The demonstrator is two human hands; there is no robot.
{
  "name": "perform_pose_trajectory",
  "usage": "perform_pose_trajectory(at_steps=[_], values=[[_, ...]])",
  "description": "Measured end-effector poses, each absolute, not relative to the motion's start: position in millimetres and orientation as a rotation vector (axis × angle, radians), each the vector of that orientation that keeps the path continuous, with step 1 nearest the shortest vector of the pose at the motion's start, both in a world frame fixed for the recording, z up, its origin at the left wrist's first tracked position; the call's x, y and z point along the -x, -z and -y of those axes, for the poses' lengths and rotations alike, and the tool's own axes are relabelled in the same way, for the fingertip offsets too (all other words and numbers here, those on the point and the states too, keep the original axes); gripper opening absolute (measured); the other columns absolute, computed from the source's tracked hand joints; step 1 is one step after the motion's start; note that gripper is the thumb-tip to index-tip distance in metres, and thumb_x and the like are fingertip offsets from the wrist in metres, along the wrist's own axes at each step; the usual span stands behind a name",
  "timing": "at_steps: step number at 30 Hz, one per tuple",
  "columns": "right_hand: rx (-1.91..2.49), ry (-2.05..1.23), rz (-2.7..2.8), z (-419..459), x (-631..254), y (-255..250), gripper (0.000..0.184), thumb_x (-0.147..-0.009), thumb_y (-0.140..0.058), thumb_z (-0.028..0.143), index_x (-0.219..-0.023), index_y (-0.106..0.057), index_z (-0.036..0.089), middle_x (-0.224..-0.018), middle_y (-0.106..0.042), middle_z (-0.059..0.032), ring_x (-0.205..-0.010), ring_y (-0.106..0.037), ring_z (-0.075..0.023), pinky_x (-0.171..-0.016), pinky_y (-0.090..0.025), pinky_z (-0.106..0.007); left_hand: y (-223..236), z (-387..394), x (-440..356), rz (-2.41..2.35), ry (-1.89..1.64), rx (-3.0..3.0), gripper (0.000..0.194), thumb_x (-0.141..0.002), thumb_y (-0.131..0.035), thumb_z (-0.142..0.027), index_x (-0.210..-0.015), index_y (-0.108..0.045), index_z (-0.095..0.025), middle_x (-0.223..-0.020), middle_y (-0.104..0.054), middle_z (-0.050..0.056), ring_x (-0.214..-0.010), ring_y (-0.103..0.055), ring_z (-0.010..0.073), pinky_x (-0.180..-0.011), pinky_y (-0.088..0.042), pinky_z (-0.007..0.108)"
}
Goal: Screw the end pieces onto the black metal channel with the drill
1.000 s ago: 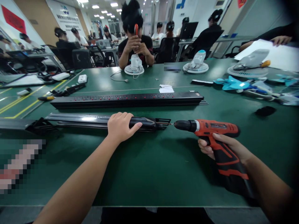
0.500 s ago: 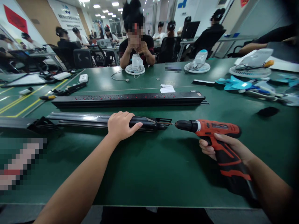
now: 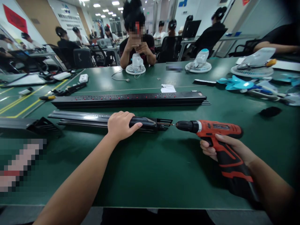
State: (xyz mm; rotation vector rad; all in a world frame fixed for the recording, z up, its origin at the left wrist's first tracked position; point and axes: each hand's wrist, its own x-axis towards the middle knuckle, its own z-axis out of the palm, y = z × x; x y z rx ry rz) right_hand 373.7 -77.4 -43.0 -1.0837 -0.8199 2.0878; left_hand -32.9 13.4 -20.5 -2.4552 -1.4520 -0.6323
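My left hand [image 3: 121,125] is wrapped over a long black metal housing [image 3: 82,117] lying on the table, its thumb along the near side. In my right hand [image 3: 231,147] is a red and black cordless drill [image 3: 217,128], fingers round the handle. The drill points left, and its thin bit [image 3: 167,124] reaches to the slotted end bracket [image 3: 164,120] of the housing. Whether the tip touches a screw there is too small to tell. Behind lies a long black power strip [image 3: 131,99] with a row of red dots along its top.
Another black housing part [image 3: 18,125] lies at the left. White desk fans [image 3: 198,64] stand along the far side, with blue fan blades [image 3: 235,83] at the right. A person [image 3: 137,40] sits opposite, hands raised over a fan. A yellow-handled tool [image 3: 47,98] lies at the left.
Hardly anything differs. The drill and both my hands keep their places, with the bit still at the bracket. At the far right, a person's arm has shifted.
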Motion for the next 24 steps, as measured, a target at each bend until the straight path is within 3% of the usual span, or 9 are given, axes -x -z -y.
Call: perform_pose_trajectory(at_steps=[24], values=[[1.093, -2.074, 0.838, 79.3, -368.6, 37.1, 0.039, -0.062, -0.058, 0.055, -0.078, -0.058, 0.019, -0.060, -0.047, 0.0006, -0.053, -0.037, -0.0088, -0.042, -0.036, -0.019, 19.6, -12.0, 31.9, 1.476, 0.621, 2.459, 0.062, -0.096, -0.040, -0.073, -0.104, -0.074, -0.022, -0.095, -0.077, 0.008, -0.090, -0.068, 0.0301, -0.082, -0.048, 0.045]])
